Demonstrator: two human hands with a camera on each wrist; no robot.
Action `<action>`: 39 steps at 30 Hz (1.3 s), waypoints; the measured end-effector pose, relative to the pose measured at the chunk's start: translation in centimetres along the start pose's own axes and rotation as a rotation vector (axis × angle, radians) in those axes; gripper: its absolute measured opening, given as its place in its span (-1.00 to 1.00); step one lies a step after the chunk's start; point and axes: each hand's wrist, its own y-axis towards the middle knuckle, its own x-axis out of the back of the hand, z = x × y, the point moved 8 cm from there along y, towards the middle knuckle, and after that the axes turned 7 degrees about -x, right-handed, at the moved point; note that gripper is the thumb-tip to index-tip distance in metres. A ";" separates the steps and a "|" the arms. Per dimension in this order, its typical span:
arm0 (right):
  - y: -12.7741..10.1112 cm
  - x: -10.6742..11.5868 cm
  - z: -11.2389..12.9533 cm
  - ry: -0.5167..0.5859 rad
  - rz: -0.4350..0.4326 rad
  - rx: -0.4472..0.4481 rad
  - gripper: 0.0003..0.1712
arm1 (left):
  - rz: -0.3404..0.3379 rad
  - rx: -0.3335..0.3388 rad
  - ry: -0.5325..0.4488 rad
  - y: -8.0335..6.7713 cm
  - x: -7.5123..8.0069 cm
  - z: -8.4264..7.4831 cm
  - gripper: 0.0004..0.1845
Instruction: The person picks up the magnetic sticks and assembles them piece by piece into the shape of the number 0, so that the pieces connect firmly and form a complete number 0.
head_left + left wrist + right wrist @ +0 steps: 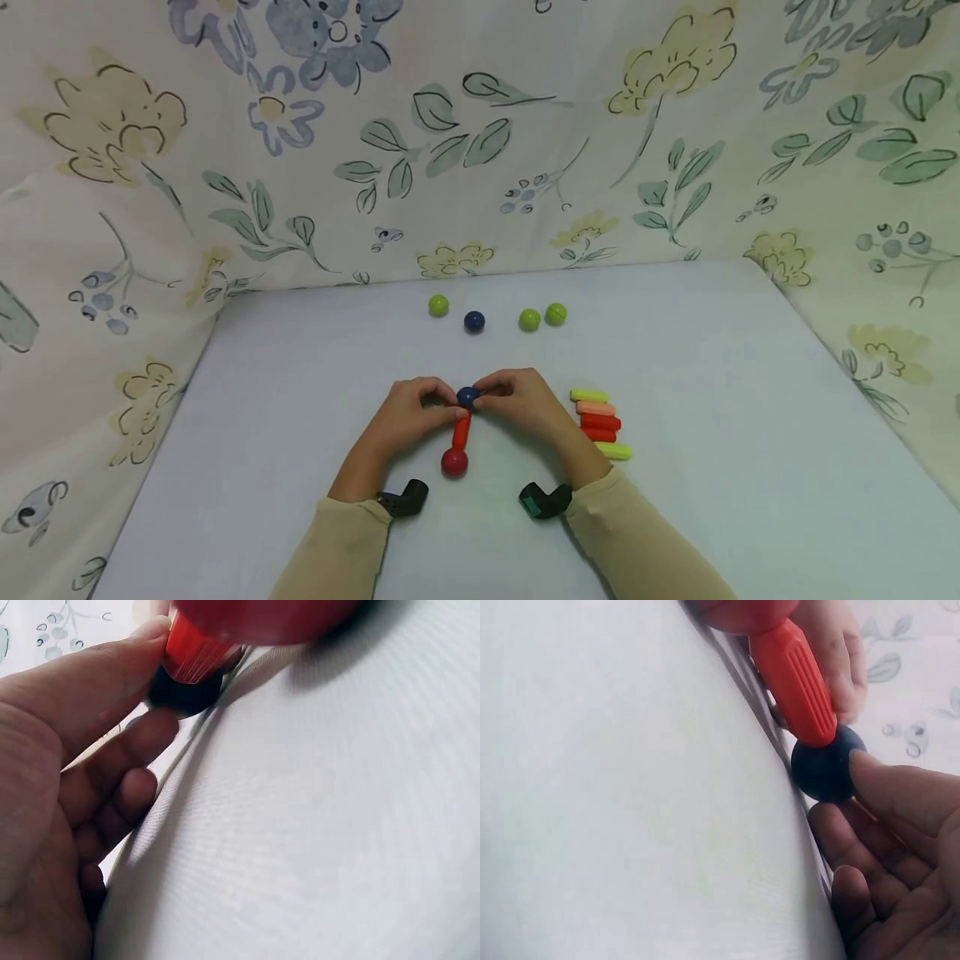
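The left hand [405, 408] and right hand [525, 402] are both pinching the dark blue ball [467, 397]. It is sitting on the red rod [461, 431], which is ending in a red ball [454, 462] on the bench [720, 467].

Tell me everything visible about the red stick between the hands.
The red stick is a short ribbed rod, plastic by its look, lying on the white table and pointing away from the person. A red ball sits on its near end, a dark blue ball on its far end. The left hand and right hand pinch that blue ball from either side.
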 end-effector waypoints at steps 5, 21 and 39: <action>-0.1 -0.4 0.2 0.008 0.006 0.010 -0.80 | -0.040 -0.001 0.027 0.1 0.2 0.0 -0.65; -1.0 6.3 0.1 -0.265 -0.027 -0.075 -0.73 | 0.005 -0.038 0.156 -0.2 -0.1 -0.5 -0.64; -2.3 11.7 -5.4 -0.299 0.019 -0.289 -0.76 | 0.007 0.018 0.119 -0.3 -0.1 -0.4 -0.61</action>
